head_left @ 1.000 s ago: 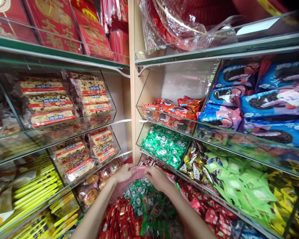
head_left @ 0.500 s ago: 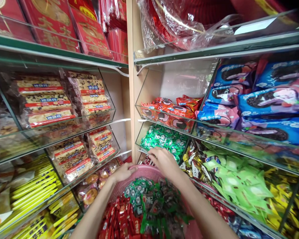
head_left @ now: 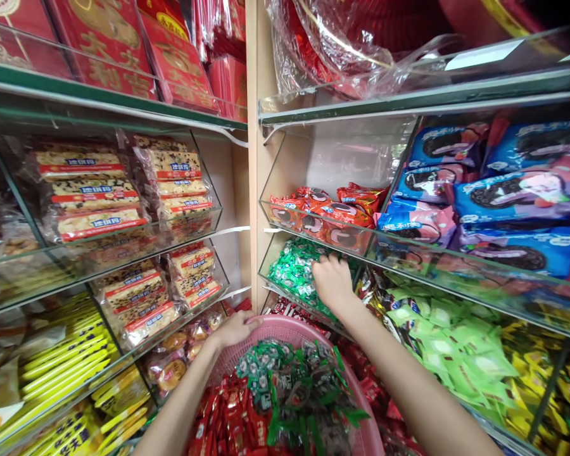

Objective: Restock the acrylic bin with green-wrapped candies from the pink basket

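Observation:
My left hand [head_left: 237, 329] is closed on the far left rim of a pink plastic basket [head_left: 285, 326]. Green-wrapped candies [head_left: 266, 367] lie in the basket beside and over red-wrapped sweets [head_left: 232, 411]. Farther off, my right hand [head_left: 332, 278] reaches into a clear shelf bin, over a pile of small green-wrapped candies [head_left: 292, 266]. Its fingers are curled down at the right part of the pile. The fingertips are hidden, so what they hold, if anything, does not show.
Red snack packs [head_left: 332, 218] fill the bin above my right hand, with blue cookie packs [head_left: 517, 190] to the right. Light green packets [head_left: 456, 335] sit beside my right forearm. A wooden post [head_left: 253, 190] divides the shelves; wrapped snack bars [head_left: 95, 190] are on the left.
My right hand has moved forward and right, from above the basket's far rim into the green candy pile. My left hand stays on the rim.

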Available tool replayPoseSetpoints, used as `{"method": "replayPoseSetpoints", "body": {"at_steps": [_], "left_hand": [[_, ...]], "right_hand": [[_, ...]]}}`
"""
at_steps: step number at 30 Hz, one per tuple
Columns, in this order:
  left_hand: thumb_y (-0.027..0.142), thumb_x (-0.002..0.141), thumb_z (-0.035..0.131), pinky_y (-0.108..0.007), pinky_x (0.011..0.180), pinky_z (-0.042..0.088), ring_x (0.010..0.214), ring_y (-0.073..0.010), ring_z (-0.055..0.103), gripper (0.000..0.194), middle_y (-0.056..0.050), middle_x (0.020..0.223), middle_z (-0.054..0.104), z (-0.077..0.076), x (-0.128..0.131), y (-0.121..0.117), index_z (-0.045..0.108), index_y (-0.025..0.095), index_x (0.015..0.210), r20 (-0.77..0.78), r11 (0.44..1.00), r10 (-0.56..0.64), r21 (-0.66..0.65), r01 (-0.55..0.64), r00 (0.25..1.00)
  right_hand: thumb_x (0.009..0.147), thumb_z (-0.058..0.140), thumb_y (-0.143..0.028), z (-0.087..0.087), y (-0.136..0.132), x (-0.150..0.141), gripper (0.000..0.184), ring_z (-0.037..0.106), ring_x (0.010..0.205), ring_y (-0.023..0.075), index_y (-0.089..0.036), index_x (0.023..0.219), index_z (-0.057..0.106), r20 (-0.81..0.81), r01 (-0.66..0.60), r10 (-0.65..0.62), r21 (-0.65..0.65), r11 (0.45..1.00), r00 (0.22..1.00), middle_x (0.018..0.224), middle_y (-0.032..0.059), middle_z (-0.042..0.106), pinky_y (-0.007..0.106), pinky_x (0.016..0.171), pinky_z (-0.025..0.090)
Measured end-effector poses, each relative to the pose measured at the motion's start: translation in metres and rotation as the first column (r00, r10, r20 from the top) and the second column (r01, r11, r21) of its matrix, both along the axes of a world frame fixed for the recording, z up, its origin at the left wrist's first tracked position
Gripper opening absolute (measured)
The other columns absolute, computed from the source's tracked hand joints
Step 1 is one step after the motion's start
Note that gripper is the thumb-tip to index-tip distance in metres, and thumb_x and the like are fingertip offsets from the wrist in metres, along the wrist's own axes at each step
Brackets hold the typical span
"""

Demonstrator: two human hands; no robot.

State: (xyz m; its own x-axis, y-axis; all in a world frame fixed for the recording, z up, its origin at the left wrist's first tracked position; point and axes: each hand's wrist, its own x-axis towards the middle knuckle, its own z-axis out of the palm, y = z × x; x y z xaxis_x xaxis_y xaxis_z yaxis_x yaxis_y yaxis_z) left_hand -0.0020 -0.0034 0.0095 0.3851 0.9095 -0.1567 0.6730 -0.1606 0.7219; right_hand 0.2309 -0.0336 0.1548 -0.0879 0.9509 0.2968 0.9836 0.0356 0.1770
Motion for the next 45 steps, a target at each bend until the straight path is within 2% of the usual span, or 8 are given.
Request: {"method": "replayPoseSetpoints", "body": {"at_steps": [7, 19, 24, 28, 30, 33, 37, 45], "left_hand": [[0.062, 0.078, 0.040, -0.024, 0.056, 0.028, 0.061, -0.0132, 0.040, 0.046, 0.000, 0.064, 0.043, -0.003, -0.002, 0.002, 0.045, 0.016, 0.070, 0.002, 1.000, -0.006, 0.010, 0.006, 1.000], [0.062, 0.078, 0.040, -0.024, 0.056, 0.028, 0.061, -0.0128, 0.038, 0.047, 0.001, 0.064, 0.043, 0.001, -0.001, -0.001, 0.045, 0.016, 0.069, 0.017, 1.000, -0.007, 0.008, 0.007, 1.000], [0.062, 0.079, 0.040, -0.023, 0.055, 0.027, 0.060, -0.0125, 0.038, 0.047, 0.001, 0.063, 0.042, -0.002, -0.001, 0.001, 0.046, 0.016, 0.070, 0.026, 1.000, -0.009, -0.002, 0.009, 1.000], [0.062, 0.078, 0.042, -0.023, 0.055, 0.027, 0.060, -0.0120, 0.039, 0.047, 0.002, 0.062, 0.043, -0.008, -0.002, 0.005, 0.046, 0.016, 0.070, 0.049, 1.000, -0.008, 0.004, 0.008, 0.999], [0.060, 0.079, 0.043, -0.023, 0.055, 0.026, 0.059, -0.0117, 0.039, 0.045, 0.002, 0.062, 0.043, -0.009, -0.002, 0.005, 0.047, 0.016, 0.069, 0.045, 1.000, -0.008, 0.023, 0.007, 0.999], [0.056, 0.080, 0.042, -0.023, 0.055, 0.026, 0.059, -0.0119, 0.040, 0.042, 0.002, 0.062, 0.045, -0.008, -0.001, 0.004, 0.049, 0.015, 0.070, 0.024, 1.000, -0.012, 0.029, 0.011, 1.000], [0.058, 0.079, 0.042, -0.023, 0.055, 0.028, 0.060, -0.0124, 0.041, 0.045, 0.000, 0.064, 0.048, -0.003, 0.001, 0.001, 0.053, 0.015, 0.072, 0.041, 1.000, -0.020, 0.018, 0.020, 0.999], [0.063, 0.079, 0.042, -0.022, 0.053, 0.026, 0.058, -0.0123, 0.041, 0.049, 0.000, 0.063, 0.048, -0.002, 0.000, -0.001, 0.052, 0.015, 0.071, 0.020, 1.000, 0.014, 0.015, -0.014, 1.000]], "right_hand": [[0.084, 0.037, -0.004, -0.006, 0.001, -0.003, 0.033, 0.051, 0.100, 0.0255, -0.014, 0.094, 0.068, 0.017, 0.028, -0.028, 0.002, 1.000, 0.999, 0.104, 0.0146, 0.064, 0.035, 0.078, 0.034], [0.088, 0.033, -0.007, 0.007, -0.003, -0.004, 0.032, 0.055, 0.093, 0.0244, -0.014, 0.096, 0.063, -0.068, 0.076, -0.066, 0.152, 0.985, 0.995, 0.101, 0.0148, 0.063, 0.033, 0.073, 0.035], [0.092, 0.036, -0.017, 0.011, -0.026, -0.016, 0.025, 0.053, 0.093, 0.0219, -0.017, 0.092, 0.061, -0.226, -0.102, 0.143, 0.186, 0.977, 0.964, 0.097, 0.0104, 0.063, 0.030, 0.075, 0.037], [0.091, 0.040, -0.020, -0.021, -0.041, -0.032, 0.024, 0.057, 0.081, 0.0155, -0.021, 0.082, 0.063, -0.544, -0.355, 0.367, 0.131, 0.926, 0.755, 0.084, 0.0022, 0.066, 0.024, 0.072, 0.039], [0.089, 0.044, -0.019, -0.045, -0.042, -0.038, 0.022, 0.059, 0.074, 0.0139, -0.021, 0.080, 0.064, -0.676, -0.411, 0.358, 0.088, 0.907, 0.644, 0.079, 0.0001, 0.067, 0.022, 0.068, 0.039], [0.085, 0.048, -0.018, -0.079, -0.039, -0.044, 0.019, 0.061, 0.069, 0.0134, -0.020, 0.079, 0.066, -0.786, -0.407, 0.280, 0.040, 0.912, 0.551, 0.074, 0.0000, 0.068, 0.021, 0.064, 0.040], [0.082, 0.049, -0.013, -0.106, -0.035, -0.045, 0.020, 0.059, 0.065, 0.0129, -0.019, 0.073, 0.065, -0.814, -0.387, 0.241, 0.022, 0.922, 0.528, 0.067, -0.0004, 0.066, 0.020, 0.061, 0.038], [0.077, 0.051, -0.010, -0.132, -0.032, -0.040, 0.018, 0.056, 0.062, 0.0127, -0.018, 0.068, 0.065, -0.829, -0.351, 0.127, -0.088, 0.932, 0.545, 0.064, -0.0004, 0.064, 0.021, 0.059, 0.034]]}}
